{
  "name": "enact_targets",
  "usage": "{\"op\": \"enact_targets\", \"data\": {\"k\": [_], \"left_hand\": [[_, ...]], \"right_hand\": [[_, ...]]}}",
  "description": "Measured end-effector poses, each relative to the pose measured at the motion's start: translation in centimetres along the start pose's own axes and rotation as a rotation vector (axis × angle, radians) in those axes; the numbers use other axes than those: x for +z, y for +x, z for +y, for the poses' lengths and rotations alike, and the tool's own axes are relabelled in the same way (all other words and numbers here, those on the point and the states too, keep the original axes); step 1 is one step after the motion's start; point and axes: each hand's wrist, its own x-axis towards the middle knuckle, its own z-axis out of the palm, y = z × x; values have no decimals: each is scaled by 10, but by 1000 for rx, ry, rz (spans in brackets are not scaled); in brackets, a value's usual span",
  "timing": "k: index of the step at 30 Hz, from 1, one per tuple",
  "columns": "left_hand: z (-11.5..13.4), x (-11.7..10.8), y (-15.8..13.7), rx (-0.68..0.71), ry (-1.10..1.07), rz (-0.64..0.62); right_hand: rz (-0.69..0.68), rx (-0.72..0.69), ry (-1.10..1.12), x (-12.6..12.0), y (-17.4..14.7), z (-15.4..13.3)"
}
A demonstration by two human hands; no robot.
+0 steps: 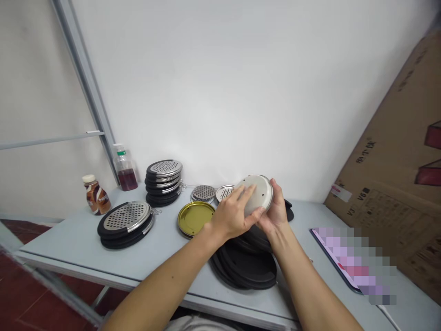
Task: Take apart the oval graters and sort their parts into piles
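A pale, shallow round metal dish with small holes near its edge is held up, tilted, above the table. My left hand has its fingers across the face of the dish and its thumb along the lower rim. Behind the right side of the rim, my right hand grips the same dish. Below both hands lies a pile of black round pieces, partly covered by my wrists. A gold-coloured round dish rests just left of my left hand.
Black-edged round graters stand in a tall stack and a low stack on the left. Perforated metal discs lie near the wall. Two bottles are at back left. A phone and a large carton are right.
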Motion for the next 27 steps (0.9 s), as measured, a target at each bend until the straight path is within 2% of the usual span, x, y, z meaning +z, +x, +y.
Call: {"op": "enact_targets", "data": {"k": [2, 4, 6, 8, 11, 14, 18, 20, 23, 27], "left_hand": [[-6, -4, 2, -14, -116, 36], [-16, -9, 7, -103, -294, 144], [-30, -13, 12, -293, -548, 302], [-47, -17, 15, -570, -881, 392], [-68, -22, 14, -920, -1329, 336], [-76, -26, 7, -1056, -1491, 295], [-76, -27, -2, -1080, -1512, 256], [-77, -26, -5, -1090, -1377, 324], [-83, -28, -12, -1117, -1123, 450], [-100, -42, -26, -1058, -835, 518]], "right_hand": [[31, 0, 9, -2, 3, 0], [40, 27, 12, -4, 4, -1], [35, 74, 12, -6, 5, -1], [23, 128, 8, -9, 7, -1], [16, 185, -1, -15, 11, 2], [30, 208, -12, -19, 15, 6], [24, 252, -6, -20, 15, 6], [26, 256, 9, -18, 14, 6], [135, 227, 26, -14, 12, 5], [245, 300, 47, -8, 12, 11]]}}
